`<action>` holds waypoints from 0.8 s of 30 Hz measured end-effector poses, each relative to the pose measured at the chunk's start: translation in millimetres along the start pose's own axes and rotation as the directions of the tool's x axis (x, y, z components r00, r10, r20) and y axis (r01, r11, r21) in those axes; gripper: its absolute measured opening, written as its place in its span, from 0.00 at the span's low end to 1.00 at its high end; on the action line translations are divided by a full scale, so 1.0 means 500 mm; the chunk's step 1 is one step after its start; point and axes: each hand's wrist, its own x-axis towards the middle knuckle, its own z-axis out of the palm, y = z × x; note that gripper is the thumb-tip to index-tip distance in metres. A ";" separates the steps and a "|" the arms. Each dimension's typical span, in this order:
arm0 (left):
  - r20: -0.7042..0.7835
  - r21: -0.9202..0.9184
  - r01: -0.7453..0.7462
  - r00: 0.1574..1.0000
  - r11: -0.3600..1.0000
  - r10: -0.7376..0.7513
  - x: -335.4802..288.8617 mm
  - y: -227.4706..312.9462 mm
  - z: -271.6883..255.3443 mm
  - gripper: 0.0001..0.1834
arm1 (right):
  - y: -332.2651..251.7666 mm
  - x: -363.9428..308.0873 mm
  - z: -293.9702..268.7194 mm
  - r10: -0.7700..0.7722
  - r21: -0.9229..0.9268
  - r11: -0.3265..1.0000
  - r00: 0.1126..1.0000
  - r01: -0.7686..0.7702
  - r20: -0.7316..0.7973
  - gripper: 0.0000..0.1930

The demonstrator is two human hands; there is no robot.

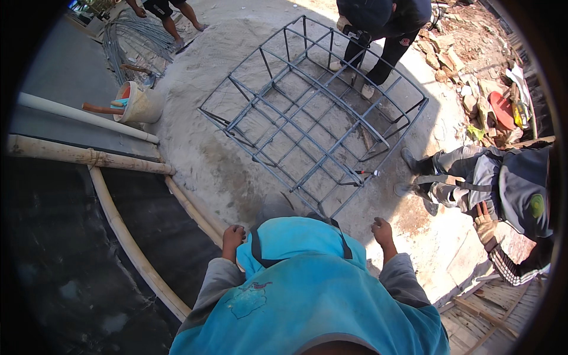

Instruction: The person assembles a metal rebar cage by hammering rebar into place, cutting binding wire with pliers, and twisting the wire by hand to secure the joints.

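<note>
My left hand (pixel 234 236) hangs at the left of my waist, fingers loosely curled, with nothing showing in it. At the right of my waist my right hand (pixel 383 231) is also curled in, and I see no object in it. Both are apart from the steel rebar cage (pixel 322 155), a box-shaped grid of tied bars on the sandy ground in front of me. A small tool with a red and black handle (pixel 367 173) rests at the cage's near right side.
Beyond the cage a person in dark clothes (pixel 387 35) bends over it. Another person (pixel 509 183) with a gloved hand is at the right. Bamboo poles (pixel 130 236) edge black sheeting at the left. A white bucket (pixel 142 103), rebar coils (pixel 127 44) and rubble (pixel 441 53) lie around.
</note>
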 end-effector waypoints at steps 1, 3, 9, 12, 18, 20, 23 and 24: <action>-0.009 -0.003 0.007 1.000 1.000 -0.008 0.001 0.001 -0.002 0.14 | 0.022 -0.015 0.002 0.007 -0.056 0.998 1.000 -0.007 -0.001 0.22; -0.005 0.013 0.017 1.000 1.000 -0.017 0.004 0.004 -0.010 0.13 | 0.056 -0.044 0.015 0.101 -0.052 0.994 0.994 -0.099 0.030 0.23; 0.010 0.014 0.089 0.996 0.996 -0.089 0.036 0.006 -0.050 0.13 | 0.023 -0.095 0.089 0.185 -0.018 0.983 0.979 -0.184 0.084 0.23; 0.020 0.001 0.101 0.995 0.995 -0.101 0.082 0.015 -0.084 0.13 | -0.068 -0.079 0.123 0.126 -0.078 0.990 0.986 -0.118 0.111 0.23; 0.025 -0.040 0.104 0.994 0.994 -0.103 0.216 0.044 -0.200 0.13 | -0.326 0.018 0.186 0.073 -0.099 0.993 0.992 -0.063 0.100 0.22; 0.016 -0.008 0.136 0.991 0.991 -0.136 0.265 0.063 -0.252 0.13 | -0.415 0.046 0.212 0.041 -0.069 0.997 0.997 -0.036 0.062 0.22; 0.019 0.119 0.086 0.996 0.989 -0.089 0.319 0.103 -0.361 0.13 | -0.532 0.059 0.261 0.048 0.095 0.994 0.999 -0.049 0.012 0.21; 0.013 0.153 0.064 0.998 0.986 -0.067 0.335 0.124 -0.396 0.13 | -0.565 0.057 0.275 0.033 0.142 0.989 0.999 -0.031 -0.010 0.21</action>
